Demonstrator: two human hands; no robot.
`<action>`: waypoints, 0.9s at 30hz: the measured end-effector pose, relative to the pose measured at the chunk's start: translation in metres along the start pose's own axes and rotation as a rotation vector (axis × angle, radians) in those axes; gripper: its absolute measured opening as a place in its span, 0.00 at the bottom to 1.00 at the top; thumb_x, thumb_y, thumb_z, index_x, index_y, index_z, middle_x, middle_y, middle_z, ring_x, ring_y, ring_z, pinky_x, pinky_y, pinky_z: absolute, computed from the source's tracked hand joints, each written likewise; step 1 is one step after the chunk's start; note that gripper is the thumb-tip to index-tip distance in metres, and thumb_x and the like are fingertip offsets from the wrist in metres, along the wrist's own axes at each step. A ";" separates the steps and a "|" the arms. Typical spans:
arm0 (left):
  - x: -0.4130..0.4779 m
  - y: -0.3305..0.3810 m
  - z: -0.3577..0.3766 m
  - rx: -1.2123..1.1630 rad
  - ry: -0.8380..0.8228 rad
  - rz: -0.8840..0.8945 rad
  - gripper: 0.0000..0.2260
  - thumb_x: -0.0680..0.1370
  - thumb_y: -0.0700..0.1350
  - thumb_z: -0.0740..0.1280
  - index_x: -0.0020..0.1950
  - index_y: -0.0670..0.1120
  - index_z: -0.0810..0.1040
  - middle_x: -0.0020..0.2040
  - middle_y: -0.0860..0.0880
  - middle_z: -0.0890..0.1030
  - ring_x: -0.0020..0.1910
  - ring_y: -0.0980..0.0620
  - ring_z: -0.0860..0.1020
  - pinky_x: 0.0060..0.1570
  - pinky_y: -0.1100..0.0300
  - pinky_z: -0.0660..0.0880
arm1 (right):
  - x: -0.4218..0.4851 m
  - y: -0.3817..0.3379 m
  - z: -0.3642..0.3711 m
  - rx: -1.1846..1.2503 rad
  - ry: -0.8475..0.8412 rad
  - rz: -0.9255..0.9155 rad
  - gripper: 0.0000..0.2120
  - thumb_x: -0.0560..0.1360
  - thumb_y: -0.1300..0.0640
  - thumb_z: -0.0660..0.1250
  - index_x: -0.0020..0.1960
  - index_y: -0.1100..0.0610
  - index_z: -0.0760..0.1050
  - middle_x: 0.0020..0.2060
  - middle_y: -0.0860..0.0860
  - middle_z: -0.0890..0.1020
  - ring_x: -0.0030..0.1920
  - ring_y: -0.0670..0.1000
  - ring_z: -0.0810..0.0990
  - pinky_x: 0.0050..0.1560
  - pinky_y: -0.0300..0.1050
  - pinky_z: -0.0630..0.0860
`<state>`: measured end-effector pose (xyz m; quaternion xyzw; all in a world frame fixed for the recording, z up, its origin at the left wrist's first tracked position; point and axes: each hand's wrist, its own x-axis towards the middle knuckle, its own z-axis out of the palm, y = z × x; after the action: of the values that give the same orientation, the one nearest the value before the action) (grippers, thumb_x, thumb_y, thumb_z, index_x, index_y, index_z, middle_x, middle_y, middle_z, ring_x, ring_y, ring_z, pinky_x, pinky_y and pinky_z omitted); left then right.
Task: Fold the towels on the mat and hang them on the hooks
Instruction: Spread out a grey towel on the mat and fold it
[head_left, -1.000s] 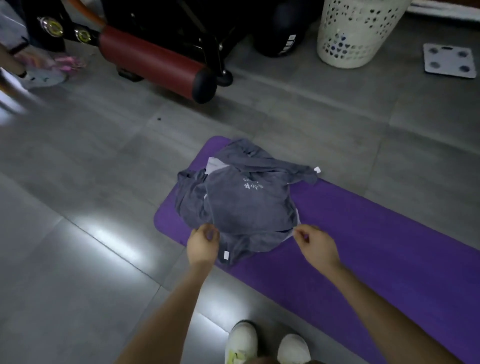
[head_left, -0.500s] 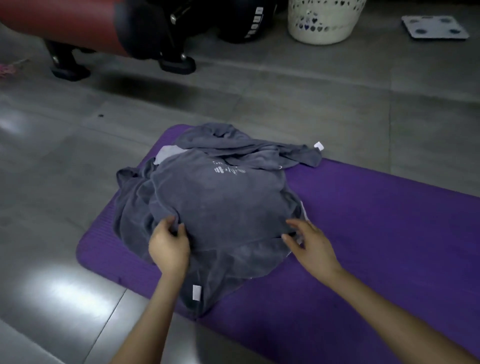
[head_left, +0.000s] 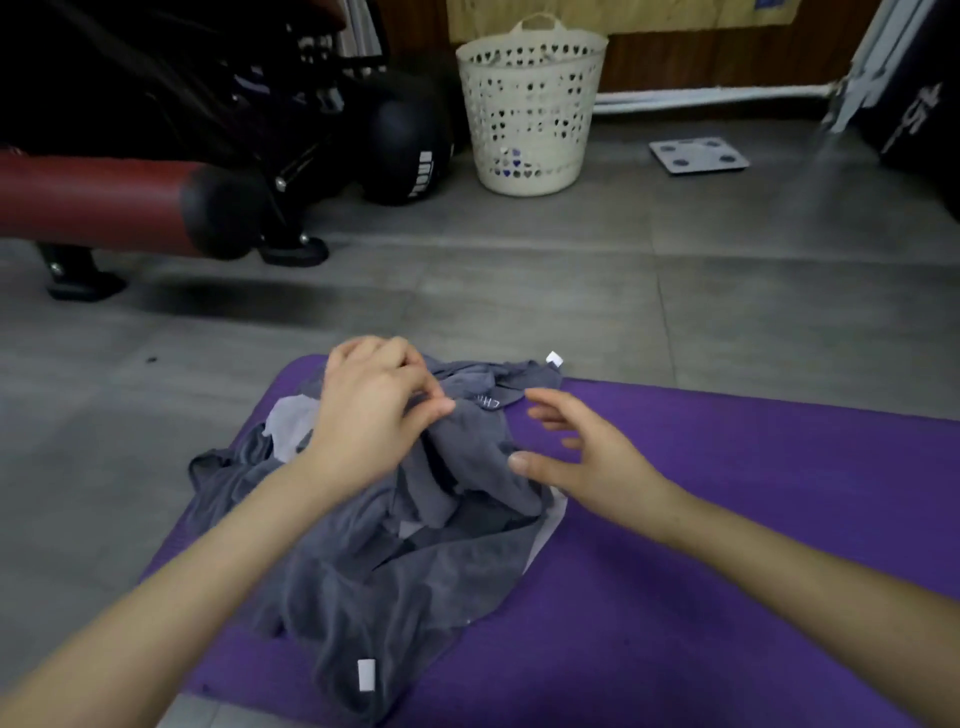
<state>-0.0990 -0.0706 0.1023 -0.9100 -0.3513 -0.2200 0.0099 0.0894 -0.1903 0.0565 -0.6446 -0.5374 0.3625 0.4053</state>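
Head view: towels (head_left: 395, 577) are a crumpled dark grey heap on the left end of the purple mat (head_left: 727, 571), with the heap's near part reaching the mat's near edge. Left hand (head_left: 369, 410) is over the far half of the heap, fingers curled, thumb and forefinger pinching a fold of the top towel. The cloth bunches into a ridge right under that pinch and falls away toward me. Right hand (head_left: 587, 452) is spread, fingers apart and slightly bent, holding nothing, just right of the heap over bare mat. Its thumb tip is at the heap's right edge; can't tell if it touches. So the heap sits between my hands, mostly under and nearer me than the left one. A paler patch (head_left: 291, 421) shows left of my left wrist. Near tag (head_left: 366, 674) is white, on the closest towel corner; far tag (head_left: 554, 358) is at the heap's far right tip. The mat lies on grey floor (head_left: 519, 291). Beyond it: white basket (head_left: 530, 119), scale (head_left: 698, 156) to its right, black ball (head_left: 405, 145) to its left, red pad (head_left: 93, 202) far left.
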 end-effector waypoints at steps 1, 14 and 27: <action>0.013 0.010 -0.005 0.005 -0.007 0.020 0.17 0.69 0.61 0.59 0.36 0.51 0.81 0.39 0.51 0.76 0.42 0.44 0.76 0.49 0.51 0.67 | 0.001 -0.006 -0.004 0.045 -0.002 0.001 0.35 0.59 0.36 0.69 0.63 0.35 0.61 0.59 0.40 0.73 0.63 0.39 0.71 0.61 0.33 0.67; 0.137 0.254 -0.048 -0.483 0.044 -0.022 0.08 0.73 0.50 0.70 0.34 0.53 0.77 0.38 0.55 0.75 0.44 0.56 0.76 0.48 0.58 0.71 | -0.058 -0.013 -0.166 0.582 0.417 -0.178 0.22 0.71 0.65 0.71 0.62 0.50 0.71 0.41 0.54 0.80 0.43 0.48 0.80 0.46 0.37 0.76; 0.118 0.370 0.122 -0.807 -0.287 -0.232 0.05 0.76 0.42 0.67 0.46 0.42 0.80 0.41 0.50 0.80 0.32 0.69 0.74 0.43 0.69 0.70 | -0.203 0.206 -0.340 -0.330 0.755 0.505 0.10 0.72 0.57 0.68 0.53 0.50 0.78 0.44 0.50 0.83 0.50 0.56 0.80 0.45 0.45 0.71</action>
<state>0.2651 -0.2531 0.0904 -0.8168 -0.3348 -0.2107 -0.4200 0.4463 -0.4550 0.0141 -0.8971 -0.2300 0.1003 0.3637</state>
